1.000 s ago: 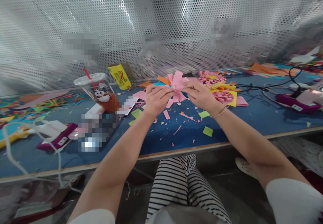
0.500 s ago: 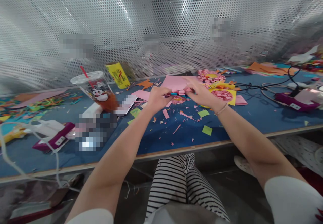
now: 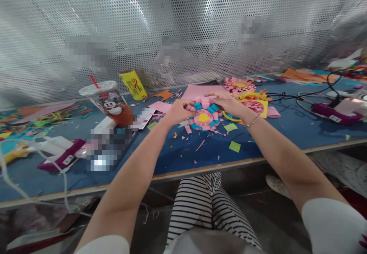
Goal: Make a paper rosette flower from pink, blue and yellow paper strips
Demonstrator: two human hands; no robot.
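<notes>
A round paper flower (image 3: 203, 118) with pink and blue loops and a yellow centre faces up at me above the blue table. My left hand (image 3: 181, 112) grips its left edge between thumb and fingers. On the upper right edge, my right hand (image 3: 225, 103) holds the same flower. Behind it lies a pink paper sheet (image 3: 197, 90). Just right of my right hand are a pink loop piece on yellow paper (image 3: 263, 110) and yellow-handled scissors (image 3: 231, 118), partly covered. Another pink flower (image 3: 239, 84) sits farther back.
A drink cup (image 3: 110, 103) with a red straw and a yellow packet (image 3: 133, 85) stand at the left. Purple devices (image 3: 63, 156) with cables lie on both sides. Paper scraps and green squares (image 3: 234, 146) dot the blue table (image 3: 174, 158); a perforated metal screen (image 3: 183, 13) rises behind.
The flower has tipped from nearly edge-on to facing me, showing its blue loops and yellow centre. Both hands have shifted slightly with it and still hold it.
</notes>
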